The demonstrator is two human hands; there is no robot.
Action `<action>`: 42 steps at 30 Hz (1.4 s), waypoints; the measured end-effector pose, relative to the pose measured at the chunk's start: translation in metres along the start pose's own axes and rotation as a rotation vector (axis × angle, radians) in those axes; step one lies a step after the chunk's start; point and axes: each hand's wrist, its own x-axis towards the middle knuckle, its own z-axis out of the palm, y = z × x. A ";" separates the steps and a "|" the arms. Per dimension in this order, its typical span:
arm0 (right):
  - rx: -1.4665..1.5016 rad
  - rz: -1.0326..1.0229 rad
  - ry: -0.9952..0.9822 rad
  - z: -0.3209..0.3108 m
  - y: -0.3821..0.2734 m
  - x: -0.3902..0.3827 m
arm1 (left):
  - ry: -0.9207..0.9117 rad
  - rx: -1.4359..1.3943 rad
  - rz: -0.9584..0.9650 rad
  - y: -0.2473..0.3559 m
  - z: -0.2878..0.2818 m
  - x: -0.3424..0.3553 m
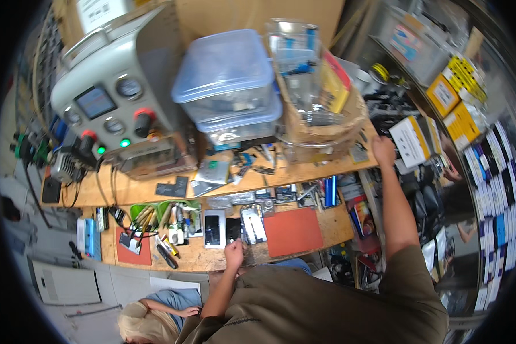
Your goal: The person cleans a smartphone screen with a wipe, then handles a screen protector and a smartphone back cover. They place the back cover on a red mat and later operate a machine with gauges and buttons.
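My left hand (233, 254) is closed at the lower end of a dark phone (233, 228), above the front part of the workbench. To its left lies a second phone with a white border (214, 228), and to its right a silvery phone part (253, 224). My right arm stretches far out to the right. My right hand (383, 151) is at the right end of the raised wooden shelf (258, 182), beside a white and yellow box (408, 142). Its fingers are blurred, and what they touch is hard to make out.
A grey machine with gauges (112, 86) stands at the back left. Clear lidded bins (226, 74) and a full cardboard box (324, 129) sit beside it. A red mat (294, 231) and hand tools (166, 252) lie on the bench. Another person (149, 321) sits at lower left.
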 end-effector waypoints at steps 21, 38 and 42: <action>0.149 -0.080 0.057 0.007 0.013 0.008 | -0.418 0.530 0.193 0.075 0.030 0.005; 0.105 -0.112 -0.019 0.012 0.023 0.017 | -1.088 0.634 0.077 0.010 0.057 0.050; 0.073 -0.139 -0.025 0.013 0.024 0.015 | -1.076 0.848 0.228 0.049 0.065 0.056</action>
